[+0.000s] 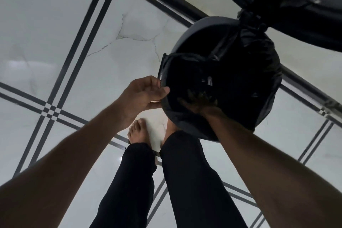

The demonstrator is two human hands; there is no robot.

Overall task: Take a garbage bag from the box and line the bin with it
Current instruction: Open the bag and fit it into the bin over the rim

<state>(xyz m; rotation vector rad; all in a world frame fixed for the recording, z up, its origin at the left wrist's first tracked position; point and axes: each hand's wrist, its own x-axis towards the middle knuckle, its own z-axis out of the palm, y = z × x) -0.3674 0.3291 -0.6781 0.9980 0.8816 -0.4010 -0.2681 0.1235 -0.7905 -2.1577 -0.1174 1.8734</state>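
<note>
A round dark grey bin [187, 35] stands on the floor right of centre, seen from above. A black garbage bag [262, 72] is draped over its mouth and hangs down its right side. My left hand [144, 94] pinches the bag's edge at the bin's near-left rim. My right hand [198, 100] reaches down inside the bag's opening, fingers spread in the dark interior. The box of bags is not in view.
White marble floor tiles [74, 42] with black stripe borders lie all around. A large black object [296, 2] with a crumpled black bag on it fills the top right corner. My own legs and bare feet [137, 131] stand just before the bin.
</note>
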